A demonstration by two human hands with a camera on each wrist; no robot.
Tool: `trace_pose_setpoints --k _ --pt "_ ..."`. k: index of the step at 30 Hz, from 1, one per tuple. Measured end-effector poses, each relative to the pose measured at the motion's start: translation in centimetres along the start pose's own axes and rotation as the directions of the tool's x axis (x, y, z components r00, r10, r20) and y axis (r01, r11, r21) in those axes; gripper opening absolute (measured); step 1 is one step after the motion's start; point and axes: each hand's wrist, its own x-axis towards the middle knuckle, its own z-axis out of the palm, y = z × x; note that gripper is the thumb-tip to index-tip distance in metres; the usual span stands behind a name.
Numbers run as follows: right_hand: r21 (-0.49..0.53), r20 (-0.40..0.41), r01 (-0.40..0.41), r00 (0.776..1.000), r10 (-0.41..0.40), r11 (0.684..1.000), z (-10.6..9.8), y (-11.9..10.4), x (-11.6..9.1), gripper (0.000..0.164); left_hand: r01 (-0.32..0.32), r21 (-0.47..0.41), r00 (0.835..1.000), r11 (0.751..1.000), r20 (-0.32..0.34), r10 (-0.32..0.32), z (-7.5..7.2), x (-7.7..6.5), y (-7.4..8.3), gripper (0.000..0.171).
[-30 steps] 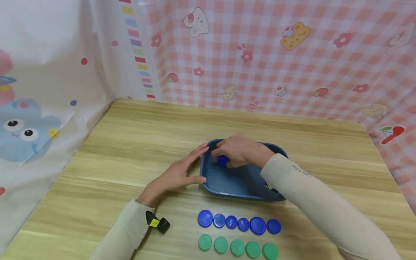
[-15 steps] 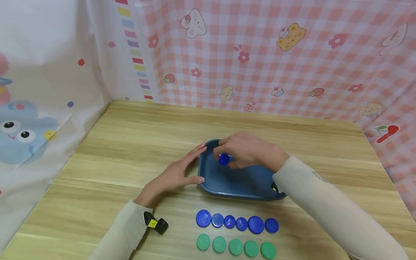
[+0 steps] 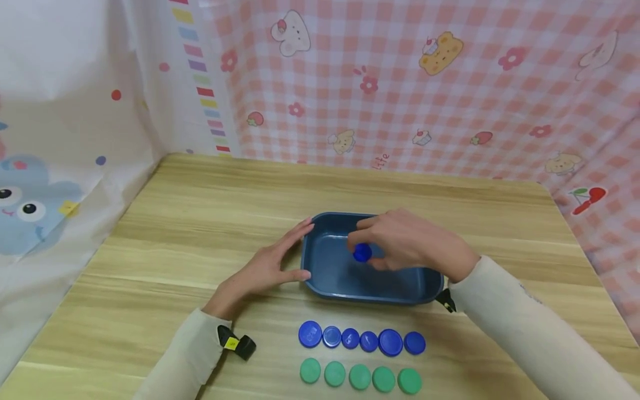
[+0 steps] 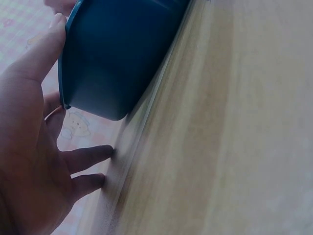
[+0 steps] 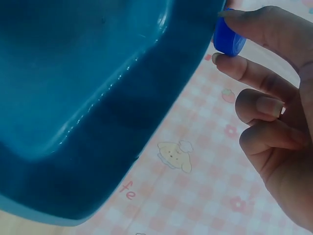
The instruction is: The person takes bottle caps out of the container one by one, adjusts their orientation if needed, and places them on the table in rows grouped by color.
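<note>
My right hand (image 3: 407, 241) pinches a small blue bottle cap (image 3: 362, 253) between thumb and forefinger, over the dark blue tray (image 3: 327, 283). In the right wrist view the blue cap (image 5: 229, 35) shows its edge between the two fingertips, while the other fingers curl into the palm. At the tray's left end, my left hand (image 3: 262, 272) rests its spread thumb and fingertips on the rim. The left wrist view shows that hand (image 4: 36, 127) with its thumb on the tray wall (image 4: 110, 58) and two fingers stretched down toward the tabletop. No other cap shows inside the tray.
A row of blue caps (image 3: 390, 343) lies on the wooden table (image 3: 225, 200) in front of the tray. Nearer the front lies a row of green caps (image 3: 360, 377). Behind the table hangs a pink checked cloth (image 3: 350, 66), with a white printed cloth (image 3: 75, 66) at the left.
My right hand has lifted the blue cap from the tray's far left and moved right and toward me. The left hand stays on the rim, and the whole view has shifted slightly.
</note>
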Motion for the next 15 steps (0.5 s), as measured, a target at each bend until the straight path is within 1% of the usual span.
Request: trace_pose_setpoints --k 8,15 --pt "0.021 -0.045 -0.003 0.999 0.004 1.0 0.0 -0.4 -2.1 0.028 -0.013 0.005 1.0 1.0 -0.011 0.013 0.0 0.0 -0.2 0.088" --pt "0.04 -0.072 -0.024 0.997 0.027 0.999 0.6 -0.6 -4.1 0.027 -0.03 0.005 0.999 1.0 -0.013 0.03 0.1 0.0 -0.3 0.088"
